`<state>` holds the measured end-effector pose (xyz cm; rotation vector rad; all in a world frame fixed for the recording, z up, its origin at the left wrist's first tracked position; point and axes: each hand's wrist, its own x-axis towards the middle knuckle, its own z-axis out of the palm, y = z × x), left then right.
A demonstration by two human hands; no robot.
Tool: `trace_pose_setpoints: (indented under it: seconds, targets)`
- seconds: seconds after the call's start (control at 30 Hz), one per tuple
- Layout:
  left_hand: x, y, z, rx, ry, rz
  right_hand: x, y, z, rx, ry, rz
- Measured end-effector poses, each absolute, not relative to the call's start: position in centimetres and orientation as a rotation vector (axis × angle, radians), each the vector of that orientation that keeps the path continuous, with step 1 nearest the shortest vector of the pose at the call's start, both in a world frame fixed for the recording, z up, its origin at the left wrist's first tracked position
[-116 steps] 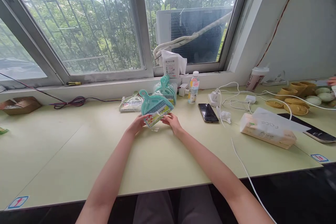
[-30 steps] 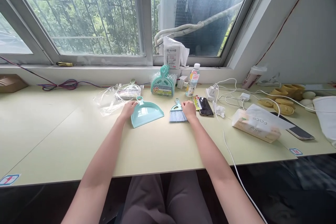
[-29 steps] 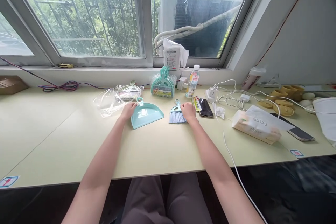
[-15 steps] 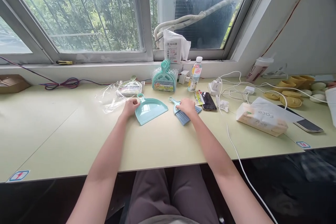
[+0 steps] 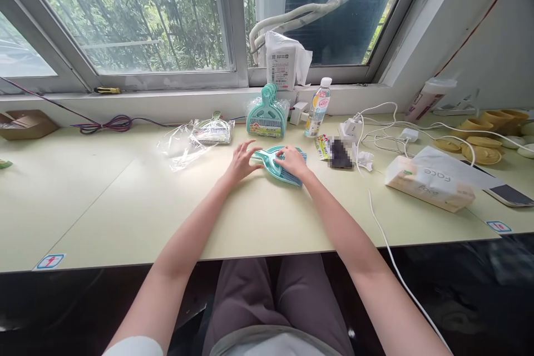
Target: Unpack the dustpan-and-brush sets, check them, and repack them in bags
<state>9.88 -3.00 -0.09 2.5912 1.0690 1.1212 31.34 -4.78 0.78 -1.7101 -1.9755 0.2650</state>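
A mint-green dustpan [image 5: 272,171] lies on the table in front of me with the small hand brush [image 5: 298,179] together with it; its blue bristles show at the right side. My right hand [image 5: 293,161] is on the brush, thumb and fingers closed on it, and partly covers both pieces. Beside the handle end, my left hand [image 5: 243,162] has its fingers spread, with nothing gripped; whether a fingertip touches the handle I cannot tell.
Behind stand several packaged dustpan sets [image 5: 267,114] and a drink bottle [image 5: 319,108]. A wrapped set [image 5: 212,130] with loose clear plastic [image 5: 179,150] lies back left. To the right are a phone [image 5: 341,154], a white cable [image 5: 386,239] and a tissue pack [image 5: 429,181].
The dustpan has moved right and turned, and the brush now lies together with it. My left hand has let go of the dustpan and opened. The view has shifted slightly.
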Motion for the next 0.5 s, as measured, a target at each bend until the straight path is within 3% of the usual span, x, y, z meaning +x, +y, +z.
trace_pose_setpoints:
  seconds: [0.23, 0.5]
  targets:
    - [8.5, -2.2, -1.5, 2.822, 1.063, 0.977, 31.6, -4.3, 0.4, -1.411, -2.051, 0.442]
    - [9.4, -3.6, -0.5, 3.265, 0.884, 0.731, 31.6, -4.1, 0.2, -1.467, -2.086, 0.363]
